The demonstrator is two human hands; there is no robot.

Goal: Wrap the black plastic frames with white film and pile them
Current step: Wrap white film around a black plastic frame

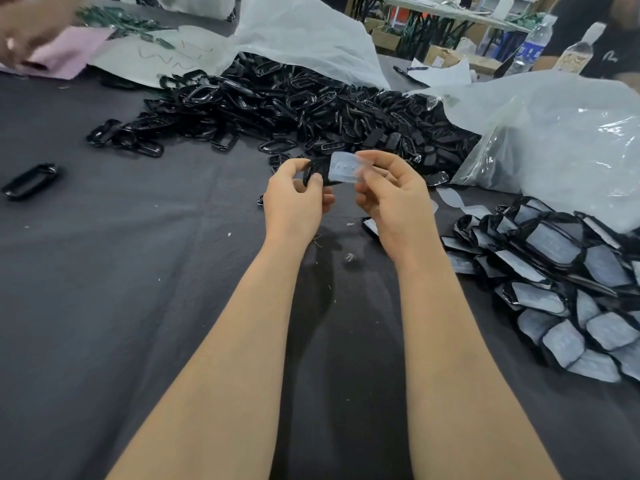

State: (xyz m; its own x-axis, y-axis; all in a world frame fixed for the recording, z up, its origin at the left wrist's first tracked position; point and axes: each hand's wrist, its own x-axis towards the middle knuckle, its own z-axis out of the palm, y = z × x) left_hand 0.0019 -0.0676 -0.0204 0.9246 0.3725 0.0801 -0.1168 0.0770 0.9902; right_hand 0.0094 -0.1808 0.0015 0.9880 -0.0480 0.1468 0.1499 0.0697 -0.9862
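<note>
Above the middle of the dark table, my left hand [294, 197] grips a black plastic frame [317, 171] by its left end. My right hand [388, 188] pinches a piece of white film [348, 166] that lies over the frame's right part. A big heap of bare black frames [294, 105] spills from a plastic bag behind my hands. At the right lies a pile of wrapped frames [561, 282], black with white film faces.
A strip of white film backing [453, 202] trails on the table by a large clear bag [554, 133]. One loose frame [29, 181] lies far left. Another person's hand [24, 29] is at the top left, water bottles [533, 46] at the top right.
</note>
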